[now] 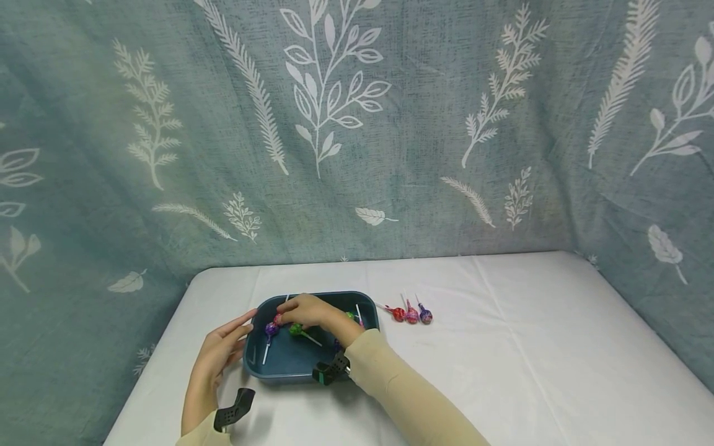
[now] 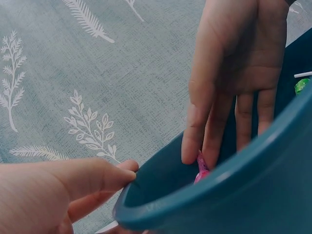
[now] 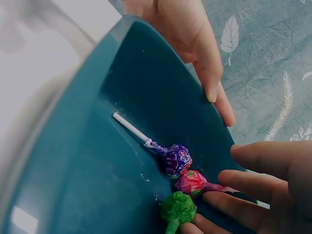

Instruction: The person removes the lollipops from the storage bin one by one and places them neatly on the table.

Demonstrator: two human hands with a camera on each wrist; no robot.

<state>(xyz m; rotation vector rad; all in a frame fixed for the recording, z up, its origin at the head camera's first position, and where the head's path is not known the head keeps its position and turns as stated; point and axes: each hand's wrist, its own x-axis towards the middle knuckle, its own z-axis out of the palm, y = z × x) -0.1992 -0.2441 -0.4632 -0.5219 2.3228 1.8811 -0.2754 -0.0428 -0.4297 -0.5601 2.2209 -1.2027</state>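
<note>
1. Found left hand (image 1: 219, 353) at 9 o'clock of tray (image 1: 290, 360), with straight fingers touching it.
2. Found right hand (image 1: 307, 308) over tray, with fingers relaxed and spread at red lollipop (image 3: 190, 183).
3. Located red lollipop inside, at 10 o'clock, beside purple lollipop (image 3: 177, 160) and green lollipop (image 3: 178, 207).
4. Noted three lollipops (image 1: 411, 315) outside, near 3 o'clock.

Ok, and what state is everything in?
Teal bin, upright, uncovered, partly filled
Left hand, touching bin
Right hand, touching pink lollipop
Pink lollipop, wrapped
Neighbouring purple lollipop, wrapped
Neighbouring green lollipop, wrapped
Three lollipops outside bin, wrapped
Bin's remaining lollipops, partly hidden
</note>
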